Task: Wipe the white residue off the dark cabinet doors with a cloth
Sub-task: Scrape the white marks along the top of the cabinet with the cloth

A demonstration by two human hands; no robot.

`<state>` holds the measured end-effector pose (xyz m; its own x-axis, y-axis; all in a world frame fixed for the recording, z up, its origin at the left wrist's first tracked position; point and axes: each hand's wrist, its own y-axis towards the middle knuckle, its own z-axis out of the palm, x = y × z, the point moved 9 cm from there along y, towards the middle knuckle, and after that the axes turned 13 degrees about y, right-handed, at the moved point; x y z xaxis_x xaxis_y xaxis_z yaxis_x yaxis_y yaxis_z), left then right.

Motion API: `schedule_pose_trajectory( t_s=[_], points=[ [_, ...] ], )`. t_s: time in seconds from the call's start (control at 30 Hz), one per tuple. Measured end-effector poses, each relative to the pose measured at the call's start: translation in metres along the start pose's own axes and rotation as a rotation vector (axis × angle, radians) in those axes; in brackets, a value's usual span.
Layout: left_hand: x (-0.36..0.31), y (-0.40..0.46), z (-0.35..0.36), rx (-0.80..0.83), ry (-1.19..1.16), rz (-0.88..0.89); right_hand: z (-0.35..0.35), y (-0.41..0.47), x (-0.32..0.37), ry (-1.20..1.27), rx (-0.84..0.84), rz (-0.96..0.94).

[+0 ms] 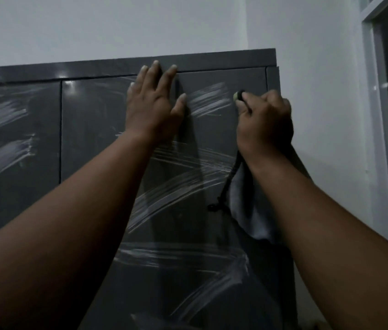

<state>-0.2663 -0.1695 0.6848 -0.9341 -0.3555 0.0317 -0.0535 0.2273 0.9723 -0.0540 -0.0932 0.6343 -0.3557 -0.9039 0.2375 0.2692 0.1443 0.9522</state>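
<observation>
Right hand (265, 122), fingers curled into a fist around a small dark object with a pale green tip (237, 96), held against the upper right part of the rightmost cabinet door (224, 129). What this object is cannot be told. A grey cloth (247, 206) hangs below the same hand, beside the wrist, with a dark cord (226, 186) trailing down its left edge; whether the fingers also pinch the cloth is hidden by the fist. Left hand (154, 103), fingers straight and spread, pressed flat on the cabinet at the seam between two doors, fingertips reaching the top rail. White residue (209, 101) lies in slanted streaks between the two hands and continues lower down the same door (176, 194). Further streaks mark the door at far left (4, 153). Behind the dark cabinet (212, 59) stands a pale wall (116, 27); a white window frame (378, 115) borders the right edge.
</observation>
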Motion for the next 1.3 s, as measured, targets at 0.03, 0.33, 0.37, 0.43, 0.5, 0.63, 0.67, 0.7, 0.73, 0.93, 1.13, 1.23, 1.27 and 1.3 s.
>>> schedule_pose_trajectory(
  t_s=[0.03,0.33,0.37,0.43,0.5,0.63,0.67,0.7,0.73,0.93,1.13,1.23,1.27,1.3],
  points=[
    [0.003,0.005,0.002,-0.003,0.014,-0.009,0.008,-0.004,0.008,-0.028,0.027,-0.068],
    [0.027,0.039,0.003,-0.056,0.031,0.030,0.002,0.016,0.005,-0.125,-0.100,-0.125],
    [0.030,0.041,0.002,-0.069,0.034,0.038,0.002,0.026,0.005,-0.118,-0.122,-0.092],
    [0.032,0.042,0.001,-0.105,0.036,0.075,0.012,0.032,0.017,-0.089,-0.129,-0.079],
    [0.031,0.041,-0.002,-0.150,0.038,0.115,0.033,0.016,0.039,-0.074,-0.071,-0.168],
    [0.032,0.039,-0.006,-0.212,0.058,0.151,0.041,-0.011,0.046,-0.063,-0.052,-0.251],
    [0.033,0.039,-0.005,-0.219,0.061,0.155,0.035,-0.006,0.040,-0.071,-0.080,-0.221],
    [0.033,0.038,-0.004,-0.224,0.062,0.157,0.028,0.003,0.032,-0.082,-0.120,-0.174],
    [0.033,0.038,-0.003,-0.227,0.064,0.157,0.022,0.015,0.024,-0.096,-0.171,-0.118],
    [0.031,0.037,-0.001,-0.250,0.062,0.112,0.042,0.043,0.043,-0.106,-0.210,-0.039],
    [0.030,0.036,0.001,-0.261,0.042,0.098,0.038,0.010,0.037,-0.098,-0.193,-0.125],
    [0.027,0.036,0.001,-0.257,0.031,0.068,0.018,0.037,0.011,-0.092,-0.334,0.023],
    [0.025,0.036,0.001,-0.255,0.023,0.058,0.016,0.047,0.005,-0.057,-0.368,0.086],
    [0.025,0.036,0.001,-0.255,0.015,0.049,0.017,0.054,0.004,-0.022,-0.382,0.131]
  ],
)
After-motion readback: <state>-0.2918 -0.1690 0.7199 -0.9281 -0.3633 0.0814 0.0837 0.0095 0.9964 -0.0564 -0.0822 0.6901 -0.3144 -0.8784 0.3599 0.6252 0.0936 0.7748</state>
